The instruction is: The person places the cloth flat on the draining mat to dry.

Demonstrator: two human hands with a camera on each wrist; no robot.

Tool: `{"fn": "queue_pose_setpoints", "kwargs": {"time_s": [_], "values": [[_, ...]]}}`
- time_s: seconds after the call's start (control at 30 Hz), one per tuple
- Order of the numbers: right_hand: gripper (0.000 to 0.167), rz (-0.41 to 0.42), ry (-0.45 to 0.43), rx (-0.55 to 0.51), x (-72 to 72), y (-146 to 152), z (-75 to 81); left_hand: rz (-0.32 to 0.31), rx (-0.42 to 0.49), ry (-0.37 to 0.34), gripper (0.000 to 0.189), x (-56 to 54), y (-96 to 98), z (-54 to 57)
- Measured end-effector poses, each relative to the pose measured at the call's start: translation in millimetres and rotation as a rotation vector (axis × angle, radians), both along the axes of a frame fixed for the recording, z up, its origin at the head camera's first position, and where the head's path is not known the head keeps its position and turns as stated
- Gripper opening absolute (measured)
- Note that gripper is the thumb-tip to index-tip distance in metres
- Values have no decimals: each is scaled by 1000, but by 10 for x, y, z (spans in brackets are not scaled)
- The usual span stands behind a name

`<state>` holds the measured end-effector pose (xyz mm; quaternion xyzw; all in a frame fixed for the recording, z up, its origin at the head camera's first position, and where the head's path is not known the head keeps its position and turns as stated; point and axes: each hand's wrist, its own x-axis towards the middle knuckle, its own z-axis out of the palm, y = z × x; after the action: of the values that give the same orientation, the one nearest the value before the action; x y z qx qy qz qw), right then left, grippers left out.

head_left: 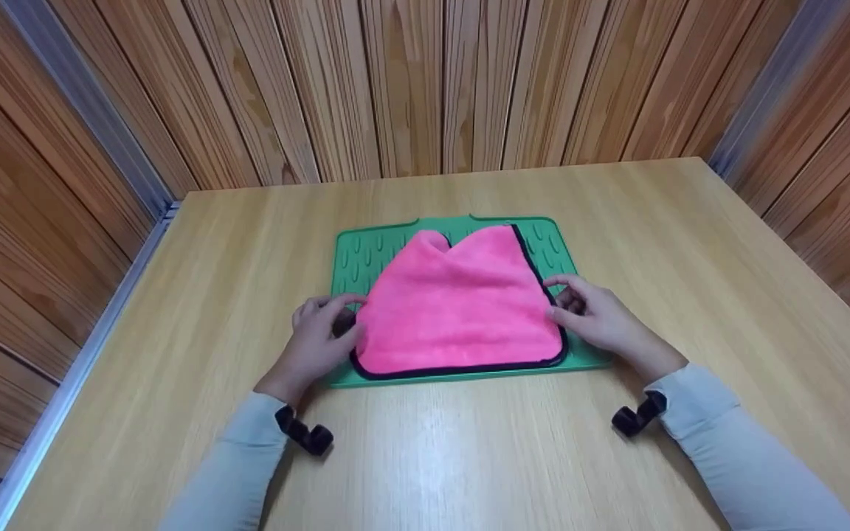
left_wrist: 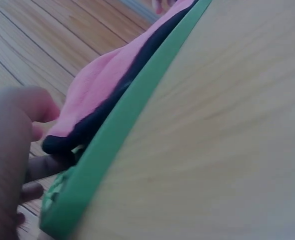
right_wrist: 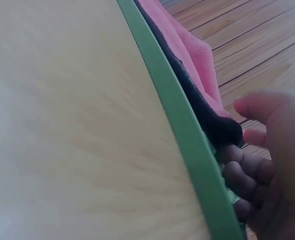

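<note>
A pink cloth (head_left: 462, 310) with black edging lies over a green mat (head_left: 358, 258), its far side bunched into two soft peaks. At the cloth's left edge is my left hand (head_left: 322, 332), thumb and index finger spread apart with their tips right at the fabric. Opposite it, my right hand (head_left: 598, 313) has its thumb and index fingertips at the black right edge, likewise apart. Both wrist views show lower fingers loosely bent beside the cloth's corner (left_wrist: 60, 142), low by the mat's raised rim (right_wrist: 180, 120). The far corner on the left is hidden in the folds.
The mat rests on a light wooden table (head_left: 425, 442). Wood-plank panels (head_left: 410, 88) stand behind and at both sides, joined by metal posts (head_left: 93, 96). A small black device (head_left: 307, 435) sits on each wrist, over light sleeves (head_left: 233, 464).
</note>
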<state>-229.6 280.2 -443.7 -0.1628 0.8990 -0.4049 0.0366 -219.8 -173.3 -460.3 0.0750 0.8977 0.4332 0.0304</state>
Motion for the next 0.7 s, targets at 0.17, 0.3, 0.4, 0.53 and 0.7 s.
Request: {"fn": "queue_pose_setpoints", "kwargs": {"time_s": [0.17, 0.3, 0.4, 0.53, 0.7], "values": [[49, -65, -75, -22, -168, -92, 61, 14, 76, -66, 38, -142, 22, 45], [47, -128, -138, -55, -272, -155, 68, 34, 99, -87, 40, -226, 93, 59], [45, -155, -147, -72, -316, -179, 63, 29, 109, -60, 37, -271, 143, 52], [42, -163, -110, -95, -331, -181, 49, 41, 129, -2, 28, -269, 170, 38], [38, -177, -62, -106, -311, -157, 14, 55, 106, 107, 18, -219, 176, -2]]}}
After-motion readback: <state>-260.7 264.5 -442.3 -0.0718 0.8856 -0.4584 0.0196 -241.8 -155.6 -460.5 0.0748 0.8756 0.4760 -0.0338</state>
